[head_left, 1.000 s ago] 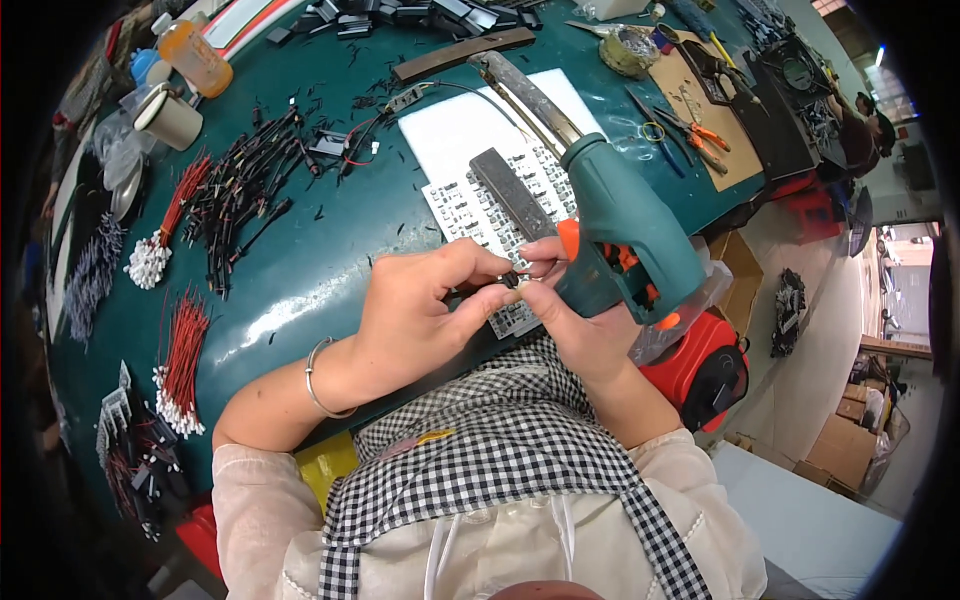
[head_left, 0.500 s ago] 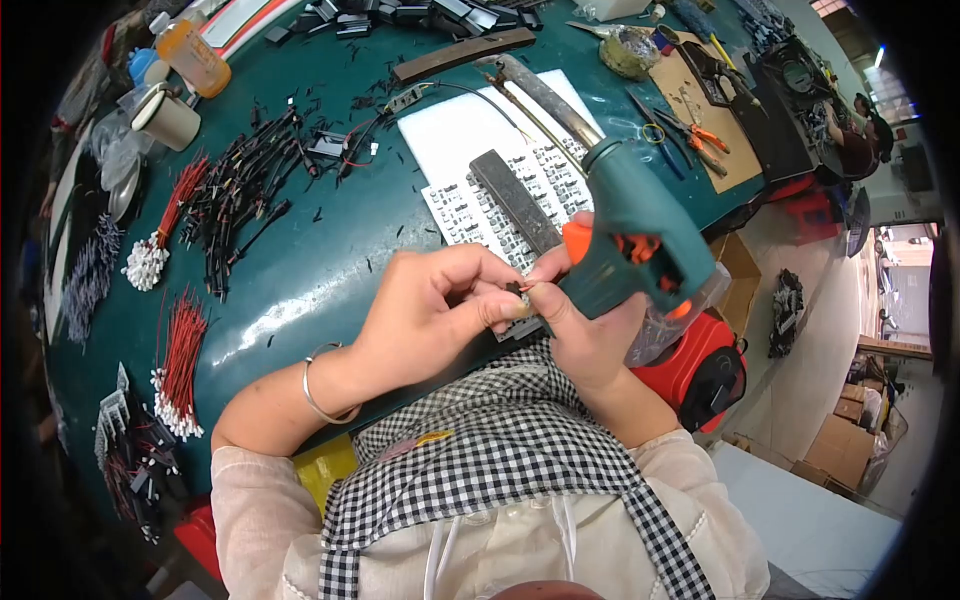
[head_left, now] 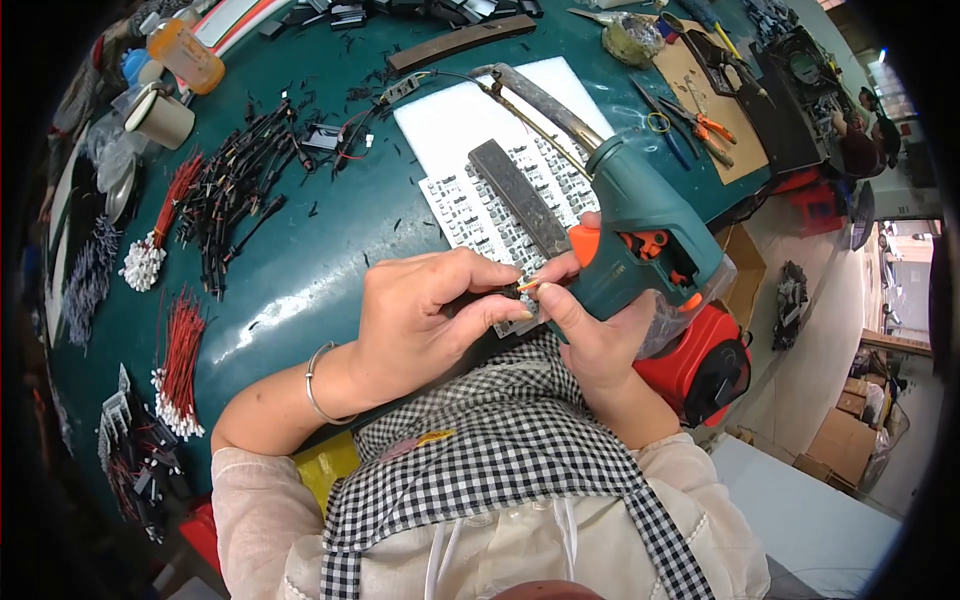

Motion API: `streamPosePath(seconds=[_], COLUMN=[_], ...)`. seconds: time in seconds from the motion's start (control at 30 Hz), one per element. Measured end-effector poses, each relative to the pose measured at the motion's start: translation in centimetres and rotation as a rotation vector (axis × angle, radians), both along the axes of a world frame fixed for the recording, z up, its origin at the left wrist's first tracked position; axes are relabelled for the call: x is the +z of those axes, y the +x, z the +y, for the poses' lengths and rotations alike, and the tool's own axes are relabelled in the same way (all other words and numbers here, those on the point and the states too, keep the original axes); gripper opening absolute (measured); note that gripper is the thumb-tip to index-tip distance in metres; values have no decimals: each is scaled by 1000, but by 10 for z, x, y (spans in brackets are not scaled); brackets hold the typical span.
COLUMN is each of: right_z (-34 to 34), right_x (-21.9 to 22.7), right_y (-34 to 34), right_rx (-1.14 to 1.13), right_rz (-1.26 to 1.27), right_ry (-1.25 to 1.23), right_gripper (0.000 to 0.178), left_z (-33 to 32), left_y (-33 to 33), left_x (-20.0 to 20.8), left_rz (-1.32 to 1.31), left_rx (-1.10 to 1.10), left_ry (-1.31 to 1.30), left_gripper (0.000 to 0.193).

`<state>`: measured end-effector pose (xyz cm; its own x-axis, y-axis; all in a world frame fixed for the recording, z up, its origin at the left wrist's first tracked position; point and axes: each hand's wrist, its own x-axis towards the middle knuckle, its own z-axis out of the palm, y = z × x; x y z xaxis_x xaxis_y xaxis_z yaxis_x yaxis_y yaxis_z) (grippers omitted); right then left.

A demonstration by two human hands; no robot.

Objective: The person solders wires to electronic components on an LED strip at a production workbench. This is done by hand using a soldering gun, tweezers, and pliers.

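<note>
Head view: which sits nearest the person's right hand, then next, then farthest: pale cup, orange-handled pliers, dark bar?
1. Dark bar, ahead and slightly left of the right hand, on circuit boards.
2. Orange-handled pliers, ahead and right.
3. Pale cup, far left.

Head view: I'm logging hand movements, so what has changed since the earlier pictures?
The green gun-shaped tool has shifted slightly right with the right hand. The left hand has spread its pinch slightly; the thin wires show more plainly. Nothing was visibly let go. The dark bar and red-wire bundle stayed put.
</note>
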<state>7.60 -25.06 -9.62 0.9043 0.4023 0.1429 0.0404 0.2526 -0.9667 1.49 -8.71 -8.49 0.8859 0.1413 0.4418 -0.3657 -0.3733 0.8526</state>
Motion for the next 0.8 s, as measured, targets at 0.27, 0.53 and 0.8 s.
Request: streamPosePath(seconds=[0.27, 0.53, 0.8], right_z=[-4, -6, -5], right_x=[5, -1, 3], right_y=[-5, -2, -5], right_rx=[55, 115, 33], right_rz=[-25, -132, -68], right_ry=[-84, -126, -152], right_gripper=[62, 62, 60], left_z=[0, 2, -3], left_y=[-1, 0, -1], left_x=[-4, -11, 2], left_rz=[-131, -345, 65], left_rx=[14, 60, -58], left_ry=[248, 531, 102], left_gripper=[20, 16, 18])
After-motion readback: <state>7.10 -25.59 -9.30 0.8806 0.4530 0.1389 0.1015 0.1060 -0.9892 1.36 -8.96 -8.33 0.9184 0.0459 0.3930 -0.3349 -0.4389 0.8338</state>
